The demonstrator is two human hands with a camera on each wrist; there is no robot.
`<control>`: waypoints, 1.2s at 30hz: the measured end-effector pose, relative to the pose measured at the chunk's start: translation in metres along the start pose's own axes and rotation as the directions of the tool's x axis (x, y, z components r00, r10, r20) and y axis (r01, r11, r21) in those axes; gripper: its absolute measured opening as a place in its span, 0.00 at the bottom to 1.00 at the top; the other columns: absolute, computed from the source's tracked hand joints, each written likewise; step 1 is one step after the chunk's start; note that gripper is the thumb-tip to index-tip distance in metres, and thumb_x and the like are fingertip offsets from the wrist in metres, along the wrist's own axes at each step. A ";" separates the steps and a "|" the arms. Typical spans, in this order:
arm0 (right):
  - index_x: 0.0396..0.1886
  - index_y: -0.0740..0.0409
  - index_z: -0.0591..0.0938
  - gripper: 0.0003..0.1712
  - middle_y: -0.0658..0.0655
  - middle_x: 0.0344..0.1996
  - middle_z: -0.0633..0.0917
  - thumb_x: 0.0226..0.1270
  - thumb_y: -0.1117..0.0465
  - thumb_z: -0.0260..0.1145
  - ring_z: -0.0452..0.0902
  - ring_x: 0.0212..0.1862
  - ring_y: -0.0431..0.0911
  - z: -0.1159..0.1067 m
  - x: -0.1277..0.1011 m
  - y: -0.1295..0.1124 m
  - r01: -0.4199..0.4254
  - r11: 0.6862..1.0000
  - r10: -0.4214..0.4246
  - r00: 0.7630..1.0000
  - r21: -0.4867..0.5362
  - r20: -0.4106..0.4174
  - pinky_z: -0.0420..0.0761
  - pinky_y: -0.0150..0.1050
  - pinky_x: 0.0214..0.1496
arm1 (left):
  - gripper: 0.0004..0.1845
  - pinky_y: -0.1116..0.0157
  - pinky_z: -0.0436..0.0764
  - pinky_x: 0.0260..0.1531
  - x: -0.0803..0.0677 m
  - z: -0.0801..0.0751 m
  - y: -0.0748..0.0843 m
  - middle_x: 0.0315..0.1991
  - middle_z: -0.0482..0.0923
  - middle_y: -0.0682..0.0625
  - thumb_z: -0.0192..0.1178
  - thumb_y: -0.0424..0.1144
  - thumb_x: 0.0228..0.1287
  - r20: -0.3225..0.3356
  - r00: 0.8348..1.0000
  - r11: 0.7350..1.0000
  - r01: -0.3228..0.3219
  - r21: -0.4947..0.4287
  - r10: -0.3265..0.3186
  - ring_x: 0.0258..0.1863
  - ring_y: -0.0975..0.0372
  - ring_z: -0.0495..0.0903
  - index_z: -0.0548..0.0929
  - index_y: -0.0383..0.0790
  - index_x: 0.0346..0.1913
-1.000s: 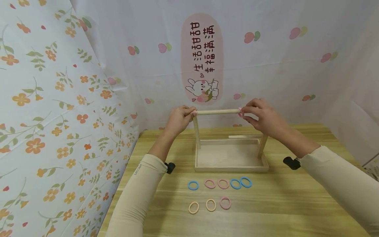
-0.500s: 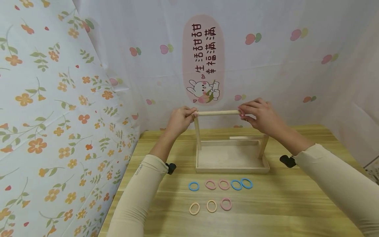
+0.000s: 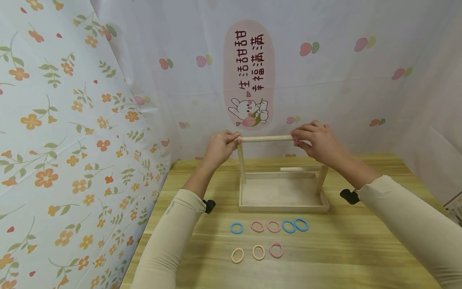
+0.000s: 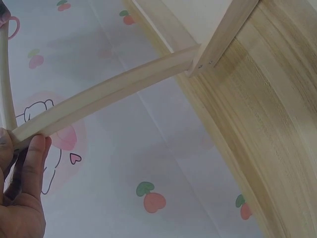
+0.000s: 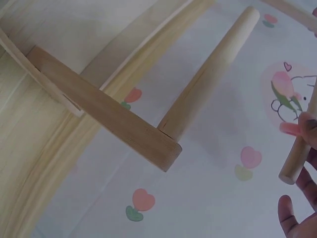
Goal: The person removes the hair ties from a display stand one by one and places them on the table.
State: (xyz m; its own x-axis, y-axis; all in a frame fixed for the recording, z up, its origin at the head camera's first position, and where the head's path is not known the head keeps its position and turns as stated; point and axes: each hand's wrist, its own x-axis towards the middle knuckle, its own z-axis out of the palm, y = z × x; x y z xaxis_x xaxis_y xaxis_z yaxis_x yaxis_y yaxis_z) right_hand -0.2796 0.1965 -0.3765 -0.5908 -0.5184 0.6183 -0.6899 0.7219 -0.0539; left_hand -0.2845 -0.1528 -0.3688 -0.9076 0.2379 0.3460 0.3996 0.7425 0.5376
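Wood-grain desk (image 3: 361, 257); shallow pale wooden tray (image 3: 283, 208) with two slim uprights. Smooth round dowel (image 3: 266, 138) held level above it. Left hand (image 3: 218, 146) fingers pinch one end; right hand (image 3: 319, 141) fingers pinch a soft pink hair tie (image 3: 295, 139) at the other end.

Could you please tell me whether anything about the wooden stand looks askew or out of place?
Yes: the top dowel has left its right post. The right hand holds that end free in the air with a pink hair tie on it, while the left hand grips the other end at the left post. A second dowel lies behind the tray.
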 end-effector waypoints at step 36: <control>0.48 0.64 0.92 0.16 0.62 0.40 0.90 0.60 0.74 0.83 0.82 0.41 0.60 -0.008 -0.012 0.016 0.078 0.997 -0.075 0.989 0.024 -0.129 0.84 0.54 0.40 | 0.18 0.71 0.77 0.32 0.000 0.000 0.003 0.56 0.91 0.43 0.66 0.46 0.82 0.012 0.999 0.998 0.035 -0.047 -0.034 0.39 0.59 0.85 0.90 0.44 0.66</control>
State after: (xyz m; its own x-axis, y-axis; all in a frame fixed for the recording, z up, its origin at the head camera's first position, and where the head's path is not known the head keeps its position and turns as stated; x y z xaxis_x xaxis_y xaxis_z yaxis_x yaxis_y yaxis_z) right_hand -0.2806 0.2182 -0.3786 -0.4786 -0.5074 0.7166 -0.7437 0.6681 -0.0237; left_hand -0.2832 -0.1509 -0.3675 -0.9222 0.2199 0.3181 0.3735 0.7199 0.5851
